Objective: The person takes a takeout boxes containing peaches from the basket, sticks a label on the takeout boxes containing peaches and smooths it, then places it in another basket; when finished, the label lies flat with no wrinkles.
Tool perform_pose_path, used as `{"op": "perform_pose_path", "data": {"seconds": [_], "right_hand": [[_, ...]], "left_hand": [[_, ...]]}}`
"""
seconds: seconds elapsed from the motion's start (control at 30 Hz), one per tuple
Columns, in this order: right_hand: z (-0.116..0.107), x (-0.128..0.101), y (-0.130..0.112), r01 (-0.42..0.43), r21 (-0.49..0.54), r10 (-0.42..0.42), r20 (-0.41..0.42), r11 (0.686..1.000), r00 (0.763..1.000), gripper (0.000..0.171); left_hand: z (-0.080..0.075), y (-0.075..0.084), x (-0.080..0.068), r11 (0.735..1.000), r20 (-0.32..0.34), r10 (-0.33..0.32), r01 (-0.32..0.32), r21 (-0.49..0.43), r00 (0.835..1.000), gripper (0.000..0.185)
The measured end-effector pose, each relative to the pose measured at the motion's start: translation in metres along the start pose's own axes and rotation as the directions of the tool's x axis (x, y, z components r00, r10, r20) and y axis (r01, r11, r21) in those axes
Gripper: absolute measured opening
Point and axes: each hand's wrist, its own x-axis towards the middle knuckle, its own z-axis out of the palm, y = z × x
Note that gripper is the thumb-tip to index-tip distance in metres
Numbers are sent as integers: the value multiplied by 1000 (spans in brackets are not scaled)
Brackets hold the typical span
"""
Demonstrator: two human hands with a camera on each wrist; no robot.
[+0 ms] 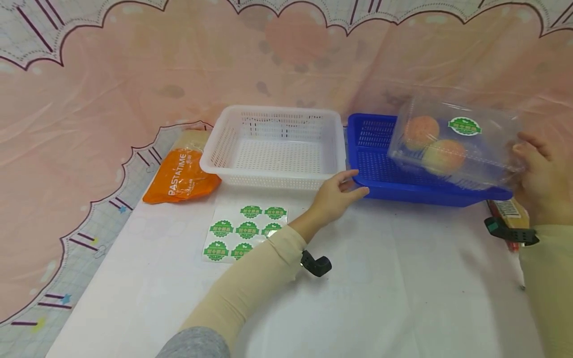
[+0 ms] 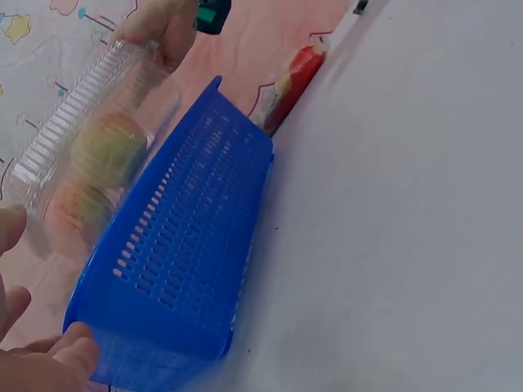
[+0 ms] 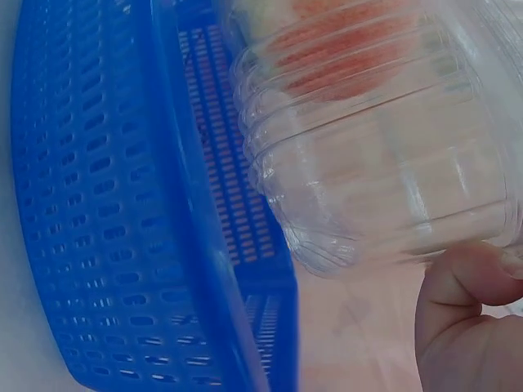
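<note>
Closest to the person is the white table point(image 1: 403, 298). On it, near the left arm, lies a sheet of green stickers point(image 1: 243, 231).

A bit farther back, the left hand point(image 1: 335, 194) reaches out to the blue basket point(image 1: 380, 169). Its fingers are almost straight and a little spread. The fingertips touch the near left corner of the basket, and the thumb lies along the rim there. It does not wrap around anything.

The right hand point(image 1: 539, 179) is at the right edge of the table. It holds one end of a clear plastic box point(image 1: 454, 144). The fingers curl round the right end of the box, and the right wrist view shows the thumb point(image 3: 458, 310) pressing it from below.

The clear box is over the blue basket, tipped so its left end dips down toward the basket floor. I cannot tell if it touches the basket. Its long side runs left to right. Inside are two round orange-pink fruits point(image 1: 431, 144), and a green sticker point(image 1: 464, 126) sits on the lid, facing up.

Beside the blue basket, to the left, stands a white basket point(image 1: 273, 149). Left of that lies an orange packet point(image 1: 181, 176).

At the back hangs a pink cloth point(image 1: 134, 74).
</note>
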Motion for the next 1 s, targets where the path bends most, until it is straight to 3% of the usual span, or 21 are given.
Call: {"op": "perform_pose_path", "data": {"seconds": [0.27,0.47,0.67,1.0], "right_hand": [[-7,3,7,-108,183,109,5,977,994,19],[-9,8,11,-125,151,134,-47,981,990,17],[-13,11,14,-162,169,171,-46,972,984,18],[-17,15,26,-197,148,203,-31,969,979,19]], "left_hand": [[10,-1,0,998,-6,-8,8,-65,1000,64],[15,-3,5,998,-16,-17,16,-69,1000,65],[19,-4,11,997,-24,-30,28,-73,999,66],[22,-5,16,998,-16,-60,60,-6,998,68]]}}
